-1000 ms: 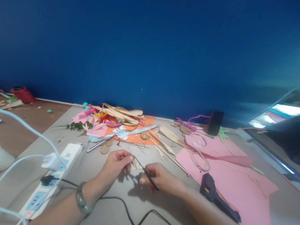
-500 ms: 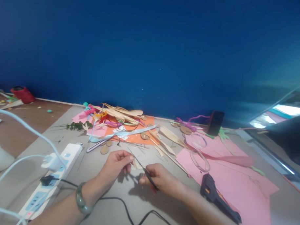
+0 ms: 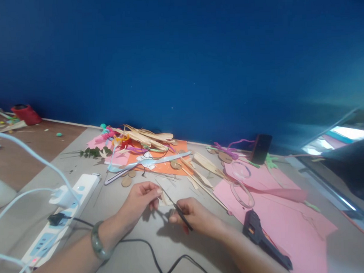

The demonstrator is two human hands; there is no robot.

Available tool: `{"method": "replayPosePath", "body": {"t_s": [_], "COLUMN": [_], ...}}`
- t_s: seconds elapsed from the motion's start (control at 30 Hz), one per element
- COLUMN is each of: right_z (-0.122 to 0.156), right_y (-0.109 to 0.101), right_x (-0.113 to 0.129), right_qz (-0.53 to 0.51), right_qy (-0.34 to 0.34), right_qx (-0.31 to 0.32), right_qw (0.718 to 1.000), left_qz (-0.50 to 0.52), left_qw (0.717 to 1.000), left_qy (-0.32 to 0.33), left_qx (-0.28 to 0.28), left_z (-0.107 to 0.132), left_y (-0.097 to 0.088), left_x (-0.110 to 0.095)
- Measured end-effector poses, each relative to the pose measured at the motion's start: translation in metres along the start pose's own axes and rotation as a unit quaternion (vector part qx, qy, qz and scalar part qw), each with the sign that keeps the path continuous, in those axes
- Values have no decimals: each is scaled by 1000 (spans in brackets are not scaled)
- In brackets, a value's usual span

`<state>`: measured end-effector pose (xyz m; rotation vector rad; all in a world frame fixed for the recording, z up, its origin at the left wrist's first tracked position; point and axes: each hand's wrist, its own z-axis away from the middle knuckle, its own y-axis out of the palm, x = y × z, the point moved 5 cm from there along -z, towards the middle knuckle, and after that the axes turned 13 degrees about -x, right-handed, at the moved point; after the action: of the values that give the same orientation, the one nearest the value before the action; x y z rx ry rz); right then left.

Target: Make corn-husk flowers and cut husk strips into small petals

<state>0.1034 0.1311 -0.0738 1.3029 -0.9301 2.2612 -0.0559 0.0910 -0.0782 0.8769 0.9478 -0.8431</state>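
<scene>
My left hand [image 3: 144, 195], with a green bangle on its wrist, is closed in a pinch. A small pale strip [image 3: 164, 199] shows at its fingertips, partly hidden by them. My right hand [image 3: 193, 215] is closed around a slim tool [image 3: 182, 217] with a dark handle and a thin pointed end. It looks like scissors, though the grip covers much of it. The tool slants up and left, its thin end passing close beside my left thumb. Below the hands lies the grey tabletop [image 3: 143, 225].
A white power strip [image 3: 82, 187] with plugs and cables stands on the left. Dried husk strips [image 3: 146, 135] and orange paper [image 3: 163, 167] lie at the back. Rightward are pink paper [image 3: 301, 228], a black glue gun [image 3: 263, 239], tape rings [image 3: 242, 194] and a leaning phone [image 3: 261, 149].
Both hands and the tool hold nearly the same position. The whole view has shifted very slightly.
</scene>
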Motion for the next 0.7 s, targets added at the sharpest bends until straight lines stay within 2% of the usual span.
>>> {"method": "replayPosePath", "body": {"t_s": [0.27,0.5,0.7], "right_z": [3,1,-2], "right_y": [3,9,12], "right_x": [6,4,-1], "right_qz": [-30,-63,-70], "right_qy": [28,27,29], "right_qx": [13,19,2], "right_qw": [999,997,997], "left_qz": [18,22,29], "left_qw": [1000,998,998], "left_qy": [-2,12,9], "left_qx": [-11,-53,-49], "left_z": [0,-4,-3], "left_y": [0,-6,-5], "left_x": [0,2,2]}}
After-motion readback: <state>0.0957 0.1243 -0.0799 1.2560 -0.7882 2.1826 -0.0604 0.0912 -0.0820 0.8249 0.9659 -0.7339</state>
